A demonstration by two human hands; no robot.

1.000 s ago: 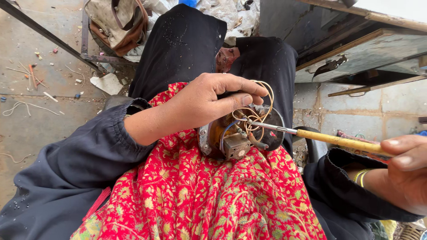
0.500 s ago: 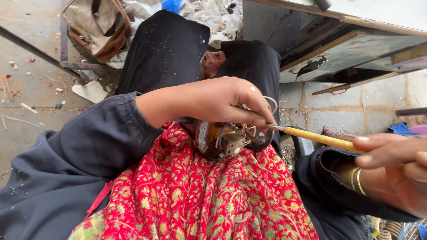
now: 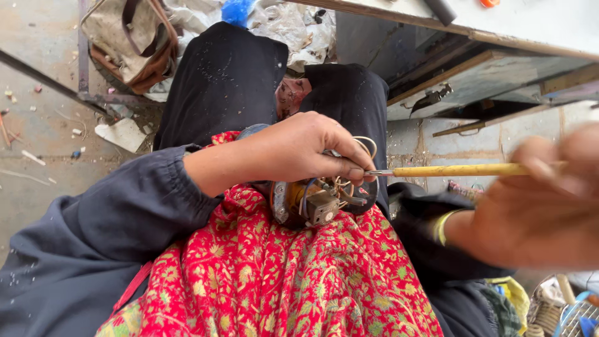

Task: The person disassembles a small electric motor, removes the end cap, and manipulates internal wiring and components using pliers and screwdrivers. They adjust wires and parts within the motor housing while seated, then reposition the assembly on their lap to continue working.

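A small round electric motor with loose pale wires rests on my lap, over a red patterned cloth. My left hand lies over the top of the motor and grips it, fingertips on the wires. My right hand, blurred and close to the camera, holds the yellow handle of a screwdriver. Its metal tip reaches in from the right to the motor, just under my left fingertips. Dark sleeves cover both arms.
A worn brown bag lies on the concrete floor at upper left, with scraps scattered about. A metal workbench with a drawer stands at upper right. Crumpled plastic lies beyond my knees. Wire fan parts sit at lower right.
My left hand has settled lower over the motor, covering more of the wires. My right hand has risen toward the camera and blurred, with the screwdriver still pointing at the motor.
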